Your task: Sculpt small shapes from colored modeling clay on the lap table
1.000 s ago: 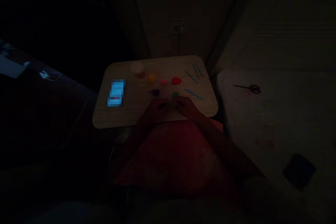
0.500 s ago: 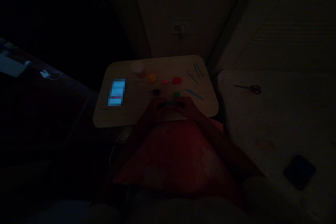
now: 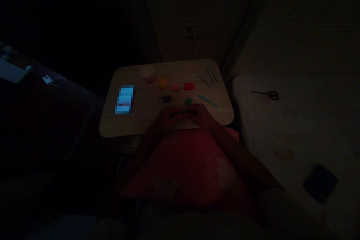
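In dim light, my left hand (image 3: 168, 117) and my right hand (image 3: 200, 114) meet at the near edge of a small wooden table (image 3: 146, 122). Between their fingertips they pinch a small piece of green modelling clay (image 3: 183, 112). Just beyond my right hand lies a green clay lump (image 3: 188, 101). Farther back sit a red lump (image 3: 189, 86), a pink piece (image 3: 176, 88) and an orange ball (image 3: 163, 83). A dark blue lump (image 3: 167, 98) with a thin point lies ahead of my left hand. The fingers are partly lost in shadow.
Thin blue modelling tools (image 3: 207, 100) lie on the table's right side. A clear tub (image 3: 147, 74) stands at the back, and a lit, blurred phone (image 3: 125, 99) lies at left. Scissors (image 3: 266, 94) and a dark square thing (image 3: 321, 183) rest on the pale surface at right.
My hands stay together around the green piece, with only a slight shift of the fingers. Less of the green shows between them now. The things on the table keep their places.
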{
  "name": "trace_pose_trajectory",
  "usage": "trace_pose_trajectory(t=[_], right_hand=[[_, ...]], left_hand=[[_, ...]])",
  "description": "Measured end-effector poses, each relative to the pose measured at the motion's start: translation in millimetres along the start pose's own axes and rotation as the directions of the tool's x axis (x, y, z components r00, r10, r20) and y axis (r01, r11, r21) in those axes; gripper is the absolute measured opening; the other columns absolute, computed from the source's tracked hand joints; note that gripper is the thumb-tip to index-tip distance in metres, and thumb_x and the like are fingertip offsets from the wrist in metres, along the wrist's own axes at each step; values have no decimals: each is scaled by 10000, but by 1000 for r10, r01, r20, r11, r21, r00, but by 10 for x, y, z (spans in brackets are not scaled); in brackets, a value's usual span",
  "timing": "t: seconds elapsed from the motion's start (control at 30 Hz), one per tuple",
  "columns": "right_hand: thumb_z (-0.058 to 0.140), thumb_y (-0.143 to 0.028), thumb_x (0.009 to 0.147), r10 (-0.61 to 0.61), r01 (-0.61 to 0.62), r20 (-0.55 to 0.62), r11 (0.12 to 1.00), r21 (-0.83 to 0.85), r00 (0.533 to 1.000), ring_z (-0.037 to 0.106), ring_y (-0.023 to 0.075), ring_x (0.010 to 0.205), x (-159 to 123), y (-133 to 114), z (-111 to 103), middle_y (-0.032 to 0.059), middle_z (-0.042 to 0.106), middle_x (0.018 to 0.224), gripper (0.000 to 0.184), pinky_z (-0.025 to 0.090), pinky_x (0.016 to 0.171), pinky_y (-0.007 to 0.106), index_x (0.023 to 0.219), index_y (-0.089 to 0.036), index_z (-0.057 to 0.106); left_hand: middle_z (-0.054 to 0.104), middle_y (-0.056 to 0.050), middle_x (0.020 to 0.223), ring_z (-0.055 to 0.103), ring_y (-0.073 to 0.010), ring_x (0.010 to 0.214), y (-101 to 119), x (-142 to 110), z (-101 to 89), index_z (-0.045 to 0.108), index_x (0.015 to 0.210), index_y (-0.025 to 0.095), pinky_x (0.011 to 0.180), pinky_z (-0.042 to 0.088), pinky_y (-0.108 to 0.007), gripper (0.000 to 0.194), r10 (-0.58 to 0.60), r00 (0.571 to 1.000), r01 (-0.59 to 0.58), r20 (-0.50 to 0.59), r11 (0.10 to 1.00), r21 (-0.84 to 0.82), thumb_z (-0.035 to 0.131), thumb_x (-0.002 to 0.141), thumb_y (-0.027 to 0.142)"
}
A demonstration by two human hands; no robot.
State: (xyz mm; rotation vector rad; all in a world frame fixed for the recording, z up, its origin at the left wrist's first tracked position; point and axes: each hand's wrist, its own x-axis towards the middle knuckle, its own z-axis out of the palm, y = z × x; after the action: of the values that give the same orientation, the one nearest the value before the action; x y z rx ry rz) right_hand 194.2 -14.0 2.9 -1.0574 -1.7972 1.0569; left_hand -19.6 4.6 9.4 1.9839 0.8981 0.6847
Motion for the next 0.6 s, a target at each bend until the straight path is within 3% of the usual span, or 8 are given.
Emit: trace_pose_trajectory(t=[0.2, 0.4, 0.6], right_hand=[[720, -445, 848, 18, -17, -63, 1000, 10, 998, 458, 125, 614, 0, 32, 5, -13, 556, 656, 296, 356, 585, 265, 748, -171, 672], [694, -478, 883, -16, 19, -38, 997, 73, 999, 581, 158, 749, 10, 0, 4, 41, 680, 862, 312, 441, 676, 276, 960, -177, 718], [699, -441, 872, 31, -31, -58, 999, 13, 998, 548, 145, 688, 17, 39, 3, 24, 664, 771, 271, 411, 643, 271, 864, -171, 720]], left_hand=[[646, 4, 713, 537, -131, 664, 23, 1, 18, 700, 816, 150, 634, 421, -247, 300, -15, 999, 18, -51, 998, 53, 659, 892, 437], [644, 2, 712, 541, -133, 669, -6, 6, 8, 695, 812, 147, 635, 404, -252, 270, 50, 999, -50, -12, 997, 57, 639, 884, 402], [565, 10, 676, 494, -123, 635, -7, 36, 1, 632, 724, 151, 612, 369, -253, 307, 89, 994, -86, -57, 995, 51, 652, 879, 415]])
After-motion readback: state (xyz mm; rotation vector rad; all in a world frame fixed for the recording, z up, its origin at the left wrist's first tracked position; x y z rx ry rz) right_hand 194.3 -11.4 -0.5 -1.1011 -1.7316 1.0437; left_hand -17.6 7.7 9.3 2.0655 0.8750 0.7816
